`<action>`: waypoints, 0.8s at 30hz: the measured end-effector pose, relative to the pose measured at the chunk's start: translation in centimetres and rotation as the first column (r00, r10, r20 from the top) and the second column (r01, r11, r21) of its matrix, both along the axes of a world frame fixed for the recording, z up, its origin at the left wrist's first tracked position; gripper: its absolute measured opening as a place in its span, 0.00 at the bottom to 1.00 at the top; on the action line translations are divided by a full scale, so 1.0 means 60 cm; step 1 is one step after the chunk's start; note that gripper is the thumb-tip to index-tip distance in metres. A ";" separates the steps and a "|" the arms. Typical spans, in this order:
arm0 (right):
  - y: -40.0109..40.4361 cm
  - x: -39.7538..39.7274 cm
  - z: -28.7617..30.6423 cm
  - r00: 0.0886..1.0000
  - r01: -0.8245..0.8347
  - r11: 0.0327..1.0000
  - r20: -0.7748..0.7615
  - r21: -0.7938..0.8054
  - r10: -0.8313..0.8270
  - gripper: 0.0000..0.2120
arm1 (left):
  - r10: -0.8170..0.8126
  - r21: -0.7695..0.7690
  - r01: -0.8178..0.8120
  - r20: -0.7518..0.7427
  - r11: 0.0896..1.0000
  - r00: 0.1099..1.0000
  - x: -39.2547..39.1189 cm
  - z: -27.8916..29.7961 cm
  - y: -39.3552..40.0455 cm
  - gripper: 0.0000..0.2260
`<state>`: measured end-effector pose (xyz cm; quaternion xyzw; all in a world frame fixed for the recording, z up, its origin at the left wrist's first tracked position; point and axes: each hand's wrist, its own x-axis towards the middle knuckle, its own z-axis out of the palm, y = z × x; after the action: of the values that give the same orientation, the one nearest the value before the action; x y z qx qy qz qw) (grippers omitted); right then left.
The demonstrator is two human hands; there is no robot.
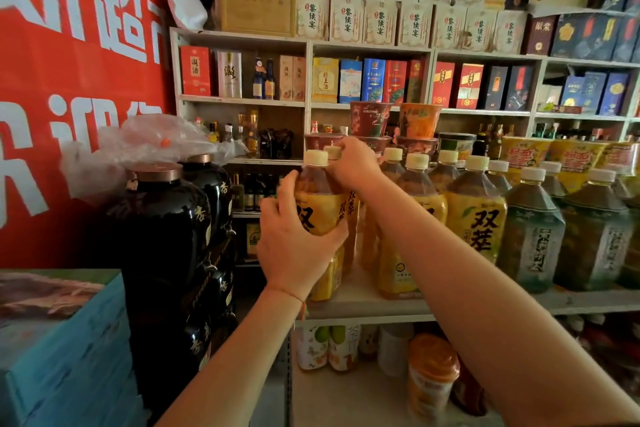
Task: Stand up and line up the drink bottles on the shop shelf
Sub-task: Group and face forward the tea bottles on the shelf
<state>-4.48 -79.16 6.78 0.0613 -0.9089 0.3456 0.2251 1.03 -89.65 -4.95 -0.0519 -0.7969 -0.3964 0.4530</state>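
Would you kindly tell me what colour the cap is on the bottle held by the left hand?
Cream-white cap, clearest in the head view.

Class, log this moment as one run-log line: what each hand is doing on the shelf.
left hand: grips front yellow-label bottle | right hand: on bottle behind, near cap | shelf: bottles upright

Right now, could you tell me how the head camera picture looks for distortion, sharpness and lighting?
Head view: wide-angle bending curves the wall shelves and stretches both forearms at the edges; the left hand and front yellow bottle are fairly sharp, while the lower-shelf jars look soft; lighting is dim and warm, without harsh glare.
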 end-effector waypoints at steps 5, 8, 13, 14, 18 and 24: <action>0.015 -0.004 -0.003 0.999 -0.049 0.985 -0.008 -0.163 0.048 0.10 | 0.066 0.030 -0.067 0.026 0.997 0.997 0.006 0.002 0.035 0.46; 0.014 0.006 -0.011 0.992 -0.111 0.945 0.017 -0.306 0.122 0.12 | 0.086 0.103 -0.088 0.029 0.991 0.996 0.014 -0.006 0.060 0.48; 0.001 0.062 -0.041 0.985 -0.095 0.801 0.059 -0.591 0.160 0.25 | -0.057 0.034 0.054 0.066 0.998 0.996 0.030 -0.026 0.049 0.52; 0.004 0.076 -0.056 0.986 -0.099 0.779 0.047 -0.619 0.162 0.26 | -0.168 0.080 0.162 0.076 0.984 0.983 0.027 -0.032 0.034 0.49; -0.003 0.120 -0.143 0.983 -0.099 0.702 0.040 -0.706 0.179 0.37 | -0.604 0.713 0.409 0.025 0.570 0.796 0.022 -0.015 -0.017 0.21; -0.031 0.125 -0.222 0.980 0.012 0.573 0.124 -0.819 0.156 0.39 | -0.861 0.764 0.539 0.042 0.354 0.507 -0.055 -0.009 -0.040 0.23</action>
<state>3.00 -81.00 -6.51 -0.0439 -0.6608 0.7379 0.1296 -2.28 -92.02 -5.48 -0.1423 -0.5684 -0.8101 0.0219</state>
